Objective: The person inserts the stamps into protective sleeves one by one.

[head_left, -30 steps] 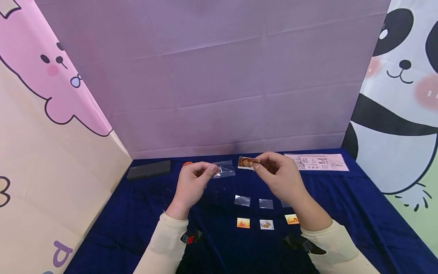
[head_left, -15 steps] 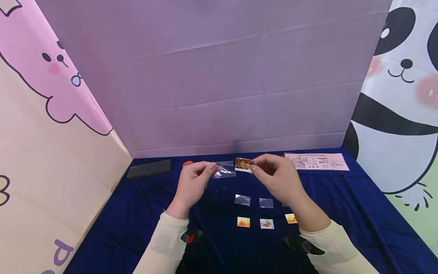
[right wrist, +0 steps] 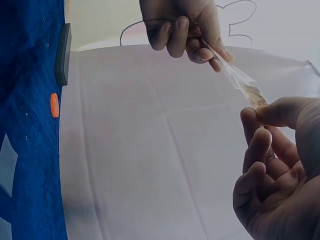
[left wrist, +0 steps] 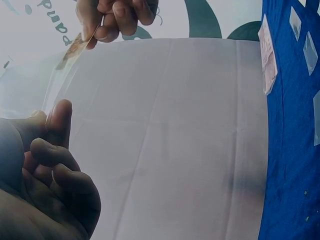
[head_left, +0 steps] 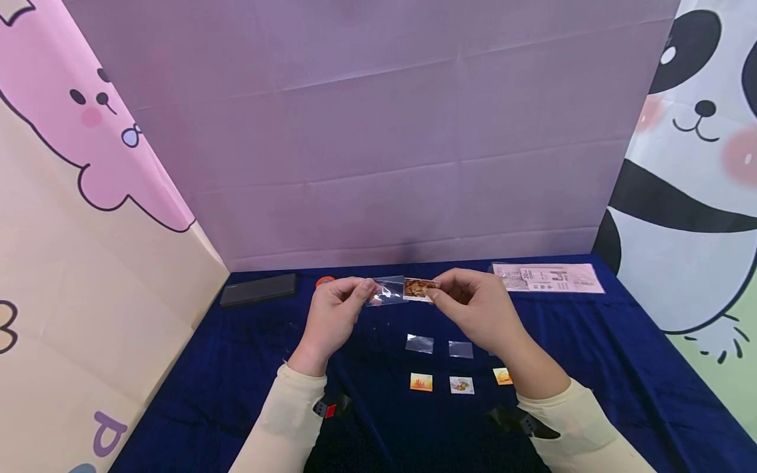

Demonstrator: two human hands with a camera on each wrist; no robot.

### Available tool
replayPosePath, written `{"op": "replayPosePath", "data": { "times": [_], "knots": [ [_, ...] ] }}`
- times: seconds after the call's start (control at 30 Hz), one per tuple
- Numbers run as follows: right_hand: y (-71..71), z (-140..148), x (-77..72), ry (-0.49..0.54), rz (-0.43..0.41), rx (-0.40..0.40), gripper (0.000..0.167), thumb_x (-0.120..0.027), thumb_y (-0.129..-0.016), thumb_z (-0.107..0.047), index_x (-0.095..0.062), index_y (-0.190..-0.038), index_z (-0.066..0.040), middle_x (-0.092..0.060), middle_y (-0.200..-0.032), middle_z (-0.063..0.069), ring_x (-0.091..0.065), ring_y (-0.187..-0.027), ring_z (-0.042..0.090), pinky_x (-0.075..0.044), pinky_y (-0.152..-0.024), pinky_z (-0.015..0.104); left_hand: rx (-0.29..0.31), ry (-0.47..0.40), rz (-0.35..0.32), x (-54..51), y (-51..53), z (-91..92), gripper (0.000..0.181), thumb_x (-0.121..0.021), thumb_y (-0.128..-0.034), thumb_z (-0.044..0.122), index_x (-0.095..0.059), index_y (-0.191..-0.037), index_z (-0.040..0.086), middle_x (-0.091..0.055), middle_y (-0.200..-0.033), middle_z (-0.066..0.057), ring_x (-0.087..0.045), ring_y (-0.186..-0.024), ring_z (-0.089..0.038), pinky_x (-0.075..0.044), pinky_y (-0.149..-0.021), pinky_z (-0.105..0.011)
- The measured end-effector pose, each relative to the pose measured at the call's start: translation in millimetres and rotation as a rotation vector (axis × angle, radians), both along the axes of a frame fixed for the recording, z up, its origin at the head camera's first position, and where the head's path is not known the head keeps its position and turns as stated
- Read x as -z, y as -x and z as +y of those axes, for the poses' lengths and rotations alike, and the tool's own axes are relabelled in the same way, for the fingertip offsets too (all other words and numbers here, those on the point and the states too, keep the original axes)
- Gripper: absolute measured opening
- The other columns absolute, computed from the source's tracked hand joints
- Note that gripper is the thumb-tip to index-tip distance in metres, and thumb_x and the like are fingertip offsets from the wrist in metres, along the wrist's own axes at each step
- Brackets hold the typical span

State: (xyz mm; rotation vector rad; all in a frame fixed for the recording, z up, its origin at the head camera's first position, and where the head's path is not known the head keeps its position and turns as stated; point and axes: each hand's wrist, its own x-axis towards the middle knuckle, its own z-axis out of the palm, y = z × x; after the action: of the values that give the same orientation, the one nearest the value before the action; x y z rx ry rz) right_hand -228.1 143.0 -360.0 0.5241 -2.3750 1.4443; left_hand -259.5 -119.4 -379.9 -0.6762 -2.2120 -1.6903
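My left hand point(head_left: 332, 316) pinches a small clear plastic sleeve point(head_left: 387, 292) between thumb and forefinger, raised over the table. My right hand point(head_left: 483, 314) pinches the right end of a small brown picture stamp point(head_left: 416, 289) with a white border. In the head view the stamp's left edge meets the sleeve's right end. From the right wrist, the stamp point(right wrist: 254, 95) lies in line with the sleeve's end; I cannot tell whether its edge is inside. The left wrist view also has sleeve point(left wrist: 56, 90) and stamp point(left wrist: 75, 51) end to end.
On the blue cloth point(head_left: 248, 387) lie clear sleeves point(head_left: 419, 344) in a row and small picture stamps point(head_left: 421, 382) nearer me. A black flat case point(head_left: 258, 290) lies back left, beside an orange-red round thing point(head_left: 324, 280). Pink printed papers point(head_left: 550, 278) lie back right.
My right hand has moved left with the stamp, closing the gap to the sleeve. My left hand keeps its place and its pinch on the sleeve.
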Motion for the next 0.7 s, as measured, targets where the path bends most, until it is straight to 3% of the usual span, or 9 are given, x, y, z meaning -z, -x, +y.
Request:
{"op": "replayPosePath", "data": {
  "times": [0.17, 0.27, 0.4, 0.5, 0.7],
  "knots": [
    [0.3, -0.2, 0.9, -0.035, -0.019, 0.002, 0.006, -0.076, -0.098, -0.018, -0.079, -0.101, -0.014, -0.065, -0.077, 0.0, -0.055, -0.066, 0.022, -0.047, -0.056, 0.028, -0.005, 0.0, 0.003, 0.3, 0.4, 0.5, 0.025, -0.064, -0.1065, 0.028, -0.082, -0.105, 0.011, -0.056, -0.059, -0.001, -0.037, -0.047, -0.014, -0.033, -0.05, -0.028],
    [1.0, -0.5, 0.9, -0.051, -0.02, 0.005, 0.005, -0.076, -0.098, -0.018, -0.08, -0.1, -0.015, -0.064, -0.075, 0.0, -0.055, -0.065, 0.022, -0.047, -0.055, 0.029, -0.005, -0.005, 0.004, 0.3, 0.7, 0.8, 0.025, -0.064, -0.1065, 0.027, -0.082, -0.105, 0.011, -0.058, -0.06, -0.002, -0.037, -0.047, -0.016, -0.036, -0.053, -0.029],
    [1.7, -0.6, 1.5, -0.063, -0.023, 0.006, 0.004, -0.076, -0.098, -0.018, -0.08, -0.099, -0.016, -0.062, -0.074, 0.0, -0.054, -0.064, 0.022, -0.046, -0.054, 0.03, -0.008, 0.005, -0.008, -0.3, 0.1, 2.0, 0.024, -0.065, -0.1059, 0.027, -0.082, -0.104, 0.01, -0.071, -0.075, -0.002, -0.063, -0.066, -0.02, -0.053, -0.073, -0.027],
    [1.6, -0.6, 2.6, -0.067, -0.032, -0.005, 0.005, -0.075, -0.099, -0.018, -0.079, -0.1, -0.016, -0.062, -0.073, 0.0, -0.055, -0.064, 0.022, -0.046, -0.054, 0.03, -0.013, 0.026, -0.023, -0.1, -0.7, 2.6, 0.023, -0.067, -0.1047, 0.028, -0.082, -0.103, 0.011, -0.078, -0.091, 0.001, -0.073, -0.089, -0.024, -0.057, -0.088, -0.032],
    [1.9, -1.4, 3.1, -0.064, -0.026, -0.02, 0.005, -0.075, -0.099, -0.017, -0.079, -0.101, -0.018, -0.062, -0.074, 0.0, -0.055, -0.063, 0.023, -0.046, -0.053, 0.03, 0.011, 0.026, -0.031, -1.3, -3.1, 4.0, 0.02, -0.069, -0.1035, 0.028, -0.082, -0.106, 0.013, -0.078, -0.096, -0.001, -0.072, -0.091, -0.026, -0.058, -0.084, -0.036]
  ]
}}
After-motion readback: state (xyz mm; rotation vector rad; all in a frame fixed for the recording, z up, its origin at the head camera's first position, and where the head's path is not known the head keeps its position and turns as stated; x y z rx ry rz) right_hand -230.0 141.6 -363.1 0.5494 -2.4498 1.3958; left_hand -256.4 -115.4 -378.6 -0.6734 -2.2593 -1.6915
